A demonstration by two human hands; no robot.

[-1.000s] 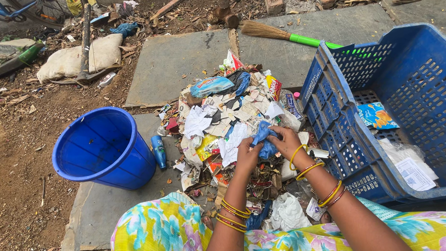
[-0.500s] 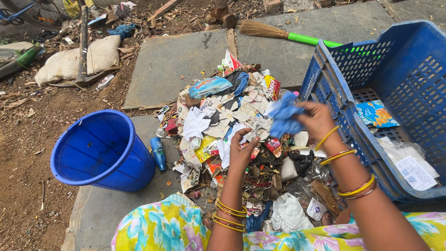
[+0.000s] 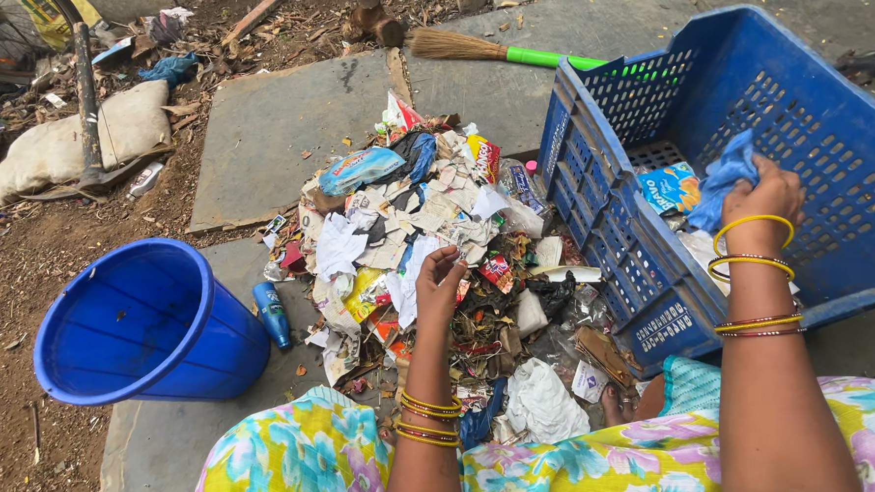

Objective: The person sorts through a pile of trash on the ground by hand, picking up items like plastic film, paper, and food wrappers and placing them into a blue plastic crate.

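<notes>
My right hand (image 3: 766, 196) holds a crumpled blue plastic wrapper (image 3: 724, 176) inside the blue slatted crate (image 3: 602, 199) on the right, above a blue snack packet (image 3: 668, 186) lying on the crate floor. My left hand (image 3: 439, 285) rests on the heap of mixed litter (image 3: 429, 216), fingers curled onto white paper scraps. The heap holds torn papers, snack wrappers and dry leaves. Both wrists wear yellow and red bangles.
A round blue tub (image 3: 139, 324) stands at the left, with a small blue bottle (image 3: 271, 313) beside it. A broom with a green handle (image 3: 495, 52) lies behind the heap. A white sack (image 3: 63, 143) and debris lie at far left on bare soil.
My right hand lifted the blue wrapper off the heap and carried it right into the crate. My left hand stayed on the pile. The view shifted a little to the right.
</notes>
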